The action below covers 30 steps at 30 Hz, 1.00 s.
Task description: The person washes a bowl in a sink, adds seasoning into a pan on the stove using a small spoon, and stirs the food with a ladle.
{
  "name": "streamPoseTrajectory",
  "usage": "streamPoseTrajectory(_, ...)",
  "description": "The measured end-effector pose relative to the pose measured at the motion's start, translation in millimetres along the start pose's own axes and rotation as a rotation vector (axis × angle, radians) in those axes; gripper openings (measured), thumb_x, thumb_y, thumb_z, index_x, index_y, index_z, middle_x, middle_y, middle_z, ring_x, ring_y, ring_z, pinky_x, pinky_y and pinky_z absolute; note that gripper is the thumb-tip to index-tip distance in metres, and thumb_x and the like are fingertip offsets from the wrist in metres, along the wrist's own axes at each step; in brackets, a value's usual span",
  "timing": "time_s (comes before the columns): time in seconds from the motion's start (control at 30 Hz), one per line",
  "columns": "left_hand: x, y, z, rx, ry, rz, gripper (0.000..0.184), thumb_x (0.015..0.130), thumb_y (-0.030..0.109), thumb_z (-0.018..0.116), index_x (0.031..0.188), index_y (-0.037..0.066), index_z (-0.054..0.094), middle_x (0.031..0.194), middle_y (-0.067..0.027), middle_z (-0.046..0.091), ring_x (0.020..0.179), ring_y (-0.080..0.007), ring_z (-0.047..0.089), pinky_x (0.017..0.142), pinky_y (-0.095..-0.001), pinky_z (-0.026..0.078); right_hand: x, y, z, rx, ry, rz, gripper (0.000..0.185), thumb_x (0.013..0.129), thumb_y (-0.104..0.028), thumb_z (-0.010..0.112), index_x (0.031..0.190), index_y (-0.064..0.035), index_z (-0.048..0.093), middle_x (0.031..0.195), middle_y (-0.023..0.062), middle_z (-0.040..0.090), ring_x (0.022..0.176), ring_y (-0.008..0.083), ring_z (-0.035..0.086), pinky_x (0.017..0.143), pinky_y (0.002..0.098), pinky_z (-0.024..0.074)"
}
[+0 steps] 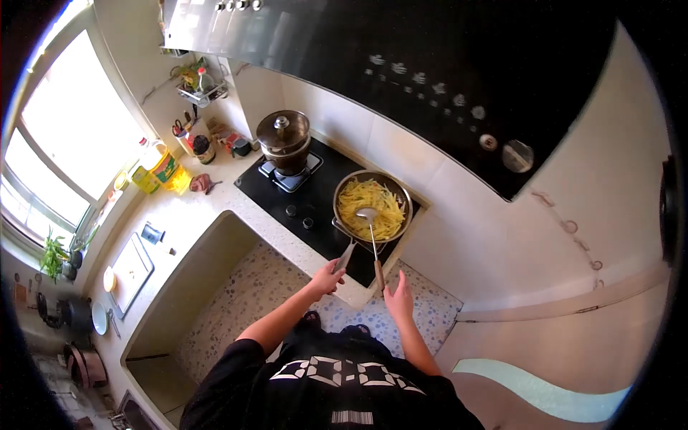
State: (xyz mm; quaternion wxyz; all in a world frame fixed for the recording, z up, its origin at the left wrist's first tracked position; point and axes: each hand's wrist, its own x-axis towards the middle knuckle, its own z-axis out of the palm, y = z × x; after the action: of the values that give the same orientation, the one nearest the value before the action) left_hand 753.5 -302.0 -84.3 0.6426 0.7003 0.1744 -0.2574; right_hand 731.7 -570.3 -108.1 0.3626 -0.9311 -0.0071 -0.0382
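Observation:
A frying pan (336,208) holding yellow shredded food, like potato strips (383,208), sits on the right side of the black stove (271,192). My left hand (326,278) is closed around the pan's handle (346,256). A cooking spoon (374,240) with a rounded metal head and brown handle lies across the pan, its head on the food and its handle reaching past the near rim. Beside the handle's end is my right hand (399,295), fingers stretched out. Whether its thumb touches the handle, I cannot tell.
A lidded pot (285,147) stands on the left burner. The black range hood (430,64) hangs overhead. Along the left counter are an oil bottle (166,168), a cutting board (132,276) and a bowl (99,318). A wall rises close at the right.

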Motion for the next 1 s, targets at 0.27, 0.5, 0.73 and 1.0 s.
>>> streamPoseTrajectory(0.27, 7, -2, -5, 0.008, -0.059, 0.035, 0.063, 0.099, 0.035, 0.058, 0.153, 0.018, 0.032, 0.080, -0.0072, 0.062, 0.053, -0.0134, 0.053, 0.044, -0.0308, 0.046, 18, -90, 26, 0.392, -0.307, 0.426, 0.064, 0.094, -0.028, 0.063, 0.149, -0.0146, 0.033, 0.107, 0.0168, 0.068, 0.083, 0.0376, 0.068, 0.078, 0.0459, 0.0539)
streamPoseTrajectory(0.5, 12, -6, -10, -0.029, -0.059, 0.047, 0.057, 0.101, 0.033, 0.056, 0.151, 0.016, 0.034, 0.080, -0.0045, 0.054, 0.051, -0.0118, 0.044, 0.043, -0.0298, 0.038, 19, -71, -6, -0.008, 0.087, 0.094, 0.040, 0.092, -0.030, 0.066, 0.129, -0.0153, 0.059, 0.100, 0.0143, 0.072, 0.084, 0.0382, 0.068, 0.070, 0.0468, 0.0524)
streamPoseTrajectory(0.73, 6, 9, -21, -0.004, -0.037, 0.003, 0.057, 0.100, 0.039, 0.055, 0.147, 0.010, 0.040, 0.075, -0.0051, 0.055, 0.050, -0.0135, 0.047, 0.043, -0.0308, 0.040, 99, -85, -41, 0.179, -0.012, 0.210, 0.029, 0.096, -0.020, 0.064, 0.121, -0.0061, 0.062, 0.088, 0.0059, 0.069, 0.070, 0.0135, 0.066, 0.063, 0.0297, 0.0513)
streamPoseTrajectory(1.0, 10, 9, -18, 0.088, 0.043, 0.015, 0.062, 0.098, 0.044, 0.055, 0.145, 0.005, 0.045, 0.084, -0.0097, 0.067, 0.057, -0.0159, 0.057, 0.050, -0.0304, 0.048, 131, -54, 7, 0.141, -0.043, 0.061, 0.034, 0.095, -0.022, 0.066, 0.122, -0.0007, 0.064, 0.092, 0.0094, 0.071, 0.075, 0.0166, 0.066, 0.071, 0.0311, 0.0527)
